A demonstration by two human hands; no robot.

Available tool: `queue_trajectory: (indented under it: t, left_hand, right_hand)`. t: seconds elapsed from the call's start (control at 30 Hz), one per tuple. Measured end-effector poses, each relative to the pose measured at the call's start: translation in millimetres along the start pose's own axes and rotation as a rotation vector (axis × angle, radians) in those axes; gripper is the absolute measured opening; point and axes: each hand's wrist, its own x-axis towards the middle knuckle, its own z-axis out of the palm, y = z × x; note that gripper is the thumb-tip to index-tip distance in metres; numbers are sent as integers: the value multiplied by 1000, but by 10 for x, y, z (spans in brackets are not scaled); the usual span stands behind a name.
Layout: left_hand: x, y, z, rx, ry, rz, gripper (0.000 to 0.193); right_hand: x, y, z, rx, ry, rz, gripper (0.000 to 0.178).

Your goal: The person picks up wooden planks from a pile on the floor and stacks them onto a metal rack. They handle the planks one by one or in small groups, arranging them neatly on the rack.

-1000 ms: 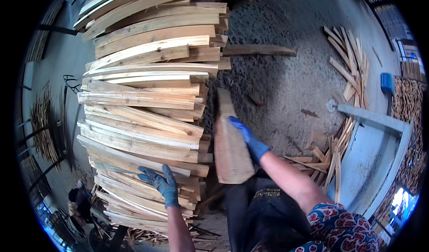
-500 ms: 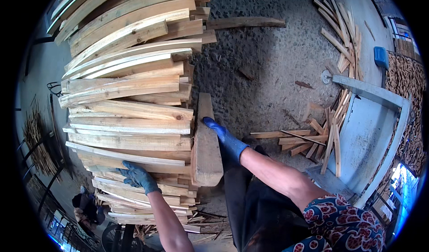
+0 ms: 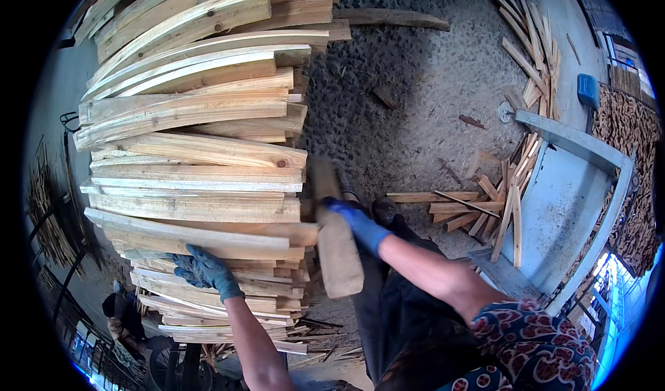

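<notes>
A tall stack of wooden slats [image 3: 201, 176] lies to my left, their ends facing right and not quite even. My left hand [image 3: 206, 274], in a grey-blue work glove, rests on the slats in the near part of the stack with its fingers apart. My right hand [image 3: 357, 223], in a blue glove, grips a thick wooden block [image 3: 339, 261]. The block is blurred by motion at its narrow far end and stands a little apart from the slat ends. One slat end [image 3: 305, 235] juts out toward the block.
A pale blue metal cart or trough [image 3: 564, 197] stands at the right, with loose slats [image 3: 512, 211] heaped beside it. More slats [image 3: 537, 51] lie farther back, near a blue container [image 3: 588, 90]. A person [image 3: 126, 322] is at the lower left. A dark plank [image 3: 395, 18] lies on the floor.
The block and my right hand have moved right, away from the slat ends, and slightly nearer. The view has shifted a little over the stack. My left hand stays on the slats.
</notes>
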Motion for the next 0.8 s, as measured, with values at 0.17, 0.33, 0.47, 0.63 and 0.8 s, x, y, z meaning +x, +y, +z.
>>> queue_trajectory:
  t: [0.17, 0.33, 0.47, 0.63, 0.8]
  left_hand:
    - [-10, -117, 54, 18, 57, 90, 69]
    - [-37, -171, -2, 63, 17, -23, 70]
    - [-45, -39, 11, 52, 50, -55, 70]
    - [-33, -40, -27, 54, 49, -32, 69]
    - [-12, -125, 22, 83, 41, -42, 68]
  right_hand:
    - [121, 115, -150, 245, -13, -10, 64]
    - [-621, -71, -689, 460, 85, 199, 58]
    - [-316, 369, -327, 251, 137, 6, 58]
    - [100, 287, 274, -92, 23, -109, 47]
    - [-248, -128, -656, 47, 58, -118, 47]
